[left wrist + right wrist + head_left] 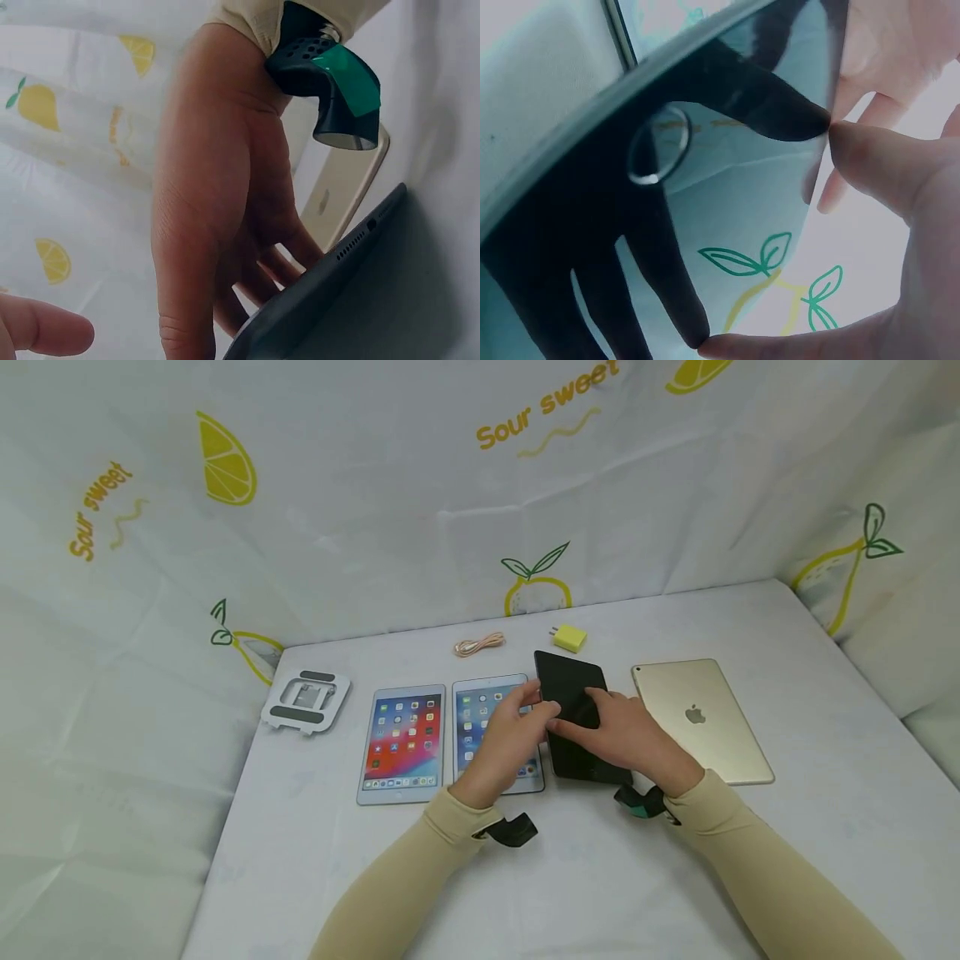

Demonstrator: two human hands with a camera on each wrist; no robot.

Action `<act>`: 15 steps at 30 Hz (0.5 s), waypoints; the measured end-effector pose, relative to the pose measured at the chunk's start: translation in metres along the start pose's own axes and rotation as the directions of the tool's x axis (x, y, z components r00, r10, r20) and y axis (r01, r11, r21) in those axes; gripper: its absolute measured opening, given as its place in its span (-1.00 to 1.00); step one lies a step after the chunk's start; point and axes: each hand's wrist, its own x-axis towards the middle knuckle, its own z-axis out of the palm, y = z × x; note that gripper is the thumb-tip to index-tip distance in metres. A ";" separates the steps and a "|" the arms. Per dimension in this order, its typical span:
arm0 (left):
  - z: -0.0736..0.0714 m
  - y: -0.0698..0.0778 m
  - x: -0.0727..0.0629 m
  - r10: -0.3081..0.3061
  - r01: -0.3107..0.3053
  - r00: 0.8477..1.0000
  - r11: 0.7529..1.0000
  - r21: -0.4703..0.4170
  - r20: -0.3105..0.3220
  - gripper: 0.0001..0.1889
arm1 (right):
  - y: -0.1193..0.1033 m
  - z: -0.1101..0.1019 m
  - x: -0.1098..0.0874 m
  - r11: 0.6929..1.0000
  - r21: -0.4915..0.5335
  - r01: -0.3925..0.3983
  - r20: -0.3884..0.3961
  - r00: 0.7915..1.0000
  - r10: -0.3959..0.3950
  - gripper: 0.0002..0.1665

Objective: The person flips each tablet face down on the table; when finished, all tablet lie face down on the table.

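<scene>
A black tablet with a dark, glossy screen tilts, its left side raised off the table. At that raised edge is my left hand, its thumb overlapping the border and other fingers beside or behind it. My right hand lies spread over the tablet from the right. In the right wrist view its thumb touches the glass edge and another fingertip meets the screen, both mirrored beside the round home button. The left wrist view shows the tablet's lower edge, with speaker holes and a headphone jack.
Two white tablets with lit screens, one red and blue and one bluer, lie left. A gold tablet rests face down at right. Behind are a yellow plug adapter and a coiled cable. A folding stand sits far left.
</scene>
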 end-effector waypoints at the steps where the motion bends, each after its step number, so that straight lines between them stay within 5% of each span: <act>1: 0.000 0.001 -0.001 0.003 -0.003 1.000 1.000 -0.006 0.003 -0.31 | 0.000 0.000 0.000 1.000 0.005 -0.002 0.000 1.000 0.002 0.34; 15: -0.001 0.007 -0.005 0.053 -0.053 0.999 0.998 -0.027 -0.003 -0.30 | -0.004 0.001 -0.001 0.994 0.109 0.031 0.030 0.999 -0.035 0.28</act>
